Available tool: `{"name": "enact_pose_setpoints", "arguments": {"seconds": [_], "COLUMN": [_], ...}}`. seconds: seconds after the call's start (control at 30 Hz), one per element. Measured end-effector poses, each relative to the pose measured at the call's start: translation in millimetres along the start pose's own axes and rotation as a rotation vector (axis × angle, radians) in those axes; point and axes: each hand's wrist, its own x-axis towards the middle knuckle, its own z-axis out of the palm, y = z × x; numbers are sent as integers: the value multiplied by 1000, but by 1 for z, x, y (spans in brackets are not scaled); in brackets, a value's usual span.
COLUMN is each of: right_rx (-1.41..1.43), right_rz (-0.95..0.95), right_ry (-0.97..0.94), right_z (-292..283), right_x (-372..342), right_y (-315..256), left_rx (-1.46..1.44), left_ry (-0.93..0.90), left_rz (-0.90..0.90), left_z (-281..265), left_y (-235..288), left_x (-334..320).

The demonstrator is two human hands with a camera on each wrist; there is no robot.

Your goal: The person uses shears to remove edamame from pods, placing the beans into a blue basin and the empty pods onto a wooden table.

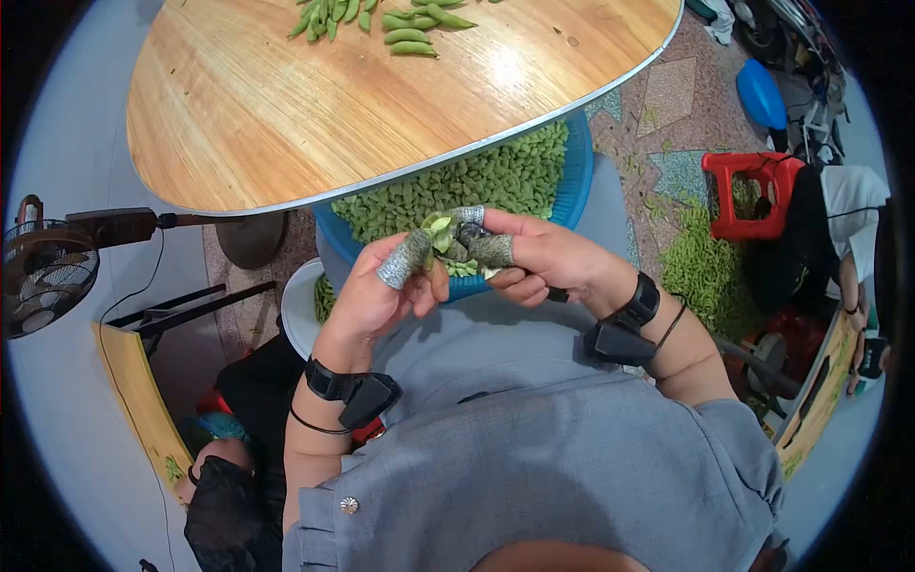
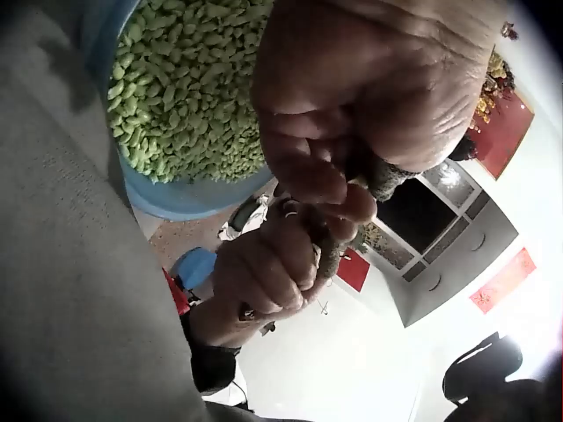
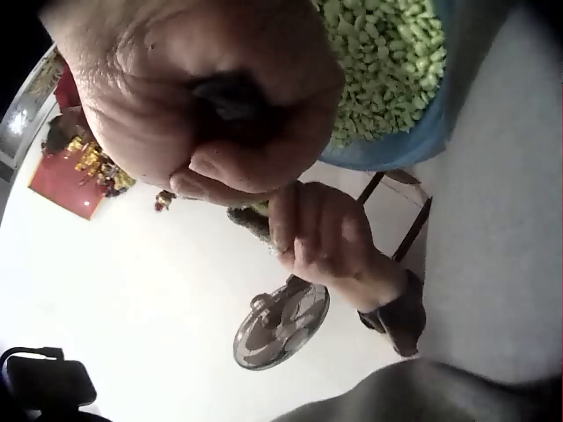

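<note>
Both hands meet over a blue basin (image 1: 572, 172) of shelled green beans (image 1: 457, 191). My left hand (image 1: 376, 286) pinches a green bean pod (image 1: 439, 225) between thumb and fingers. The right hand (image 1: 562, 257) is right beside it, curled round a dark object (image 3: 233, 97) that shows inside the fist in the right wrist view; I cannot tell its kind. Grey, worn tape (image 1: 405, 259) wraps the thumbs and some fingers. In the left wrist view the fingertips of both hands come close together, and the pod is mostly hidden.
A round wooden table (image 1: 315, 124) with several whole pods (image 1: 410, 36) overhangs the basin. At left stand a white bucket (image 1: 297, 303) and a fan (image 1: 48, 267). To the right, a red stool (image 1: 753, 229) stands near a heap of pods (image 1: 701, 276) on the floor.
</note>
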Motion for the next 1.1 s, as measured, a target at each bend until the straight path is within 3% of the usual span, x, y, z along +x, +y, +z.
{"name": "enact_pose_setpoints", "arguments": {"seconds": [0.07,0.1,0.17,0.2,0.23,0.3,0.37,0.43,0.47,0.53,0.57,0.63,0.67,0.7,0.77,0.8,0.87,0.9,0.97,1.0,1.07,1.1], "right_rx": [-214,-217,-1154,-1191,-1190,-1464,-1421,-1243,-1241,-773,-774,-485,-760,-761,-1332,-1333,-1078,-1079,-579,-580,-380,-382], "right_rz": [-45,-45,-782,-554,-557,-839,-873,-674,-675,-407,-407,-148,-184,-186,-801,-799,-766,-768,-316,-313,-325,-325], "right_ry": [63,64,473,561,563,429,378,346,344,373,371,346,471,470,645,647,336,336,215,210,47,47], "right_z": [-5,-15,-35,-12,-16,-28,-28,-26,-25,-23,-28,-42,-49,-61,-81,-77,-63,-52,-32,-31,-29,-28], "right_x": [2,9,30,19,24,35,36,35,37,42,43,46,49,53,58,59,59,51,34,34,33,32], "right_y": [-5,-2,13,0,1,4,4,9,10,12,11,7,9,14,23,23,22,16,4,5,8,8], "left_rx": [-54,103,264,344,423,394,444,402,357,199,41,52,61,62,378,377,602,603,156,155,-331,-331], "left_ry": [-27,-20,-16,-19,-20,-32,-85,-87,-93,-119,-146,-98,-51,-50,47,44,59,58,30,35,-163,-164], "left_rz": [-11,24,55,71,86,77,80,31,-20,-54,-89,-105,-122,-121,-119,-120,-33,-31,-48,-47,-112,-111], "left_z": [-3,-4,0,4,8,10,8,6,5,0,-2,-7,-8,-9,-9,-9,-7,-6,-2,-4,-8,-7], "left_y": [-7,-11,-13,-13,-13,-11,-9,-8,-7,-11,-15,-19,-20,-20,-21,-21,-21,-19,-13,-14,-15,-14], "left_x": [3,5,7,7,7,4,2,0,0,4,7,11,13,13,13,13,15,14,10,9,6,6]}}
